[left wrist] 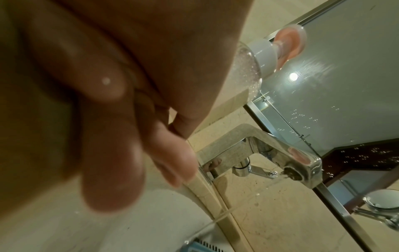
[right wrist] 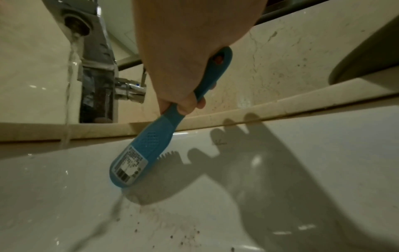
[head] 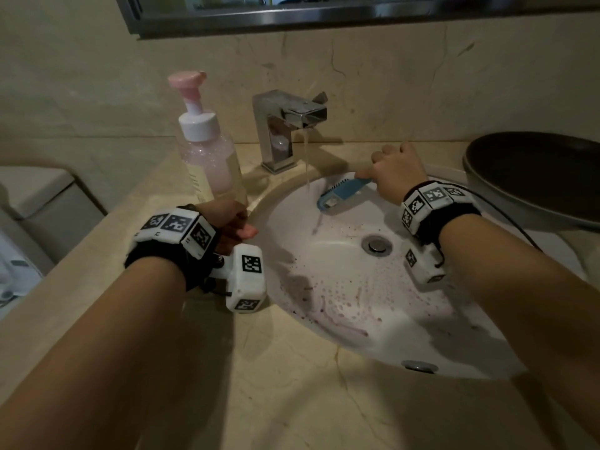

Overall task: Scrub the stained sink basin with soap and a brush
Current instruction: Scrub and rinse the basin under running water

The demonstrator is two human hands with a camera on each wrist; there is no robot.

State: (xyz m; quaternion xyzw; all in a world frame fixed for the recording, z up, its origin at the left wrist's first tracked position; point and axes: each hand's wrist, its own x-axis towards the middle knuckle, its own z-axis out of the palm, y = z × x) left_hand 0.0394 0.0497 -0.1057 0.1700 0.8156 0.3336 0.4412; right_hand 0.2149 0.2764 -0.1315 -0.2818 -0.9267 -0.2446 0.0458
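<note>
The white sink basin (head: pixel 373 306) carries purple-red streaks and specks, seen close up as stains (right wrist: pixel 168 226). My right hand (head: pixel 389 170) grips the handle of a blue brush (head: pixel 341 191) whose head presses against the basin's far wall. In the right wrist view the brush (right wrist: pixel 146 148) has a barcode label and my right hand's fingers (right wrist: pixel 185 104) wrap its handle. Water (head: pixel 306 157) runs from the chrome faucet (head: pixel 285 125) just left of the brush. My left hand (head: pixel 235 222) rests at the counter edge by the pink-pump soap bottle (head: pixel 207 151), its fingers (left wrist: pixel 112 162) loosely curled and holding nothing.
A dark round bowl (head: pixel 535 177) sits on the counter at the right of the sink. The drain plug (head: pixel 376 244) lies mid-basin, an overflow cap (head: pixel 418 366) near the front rim. A mirror frame (head: pixel 292 21) runs above the marble backsplash. The beige counter (head: pixel 259 384) extends in front.
</note>
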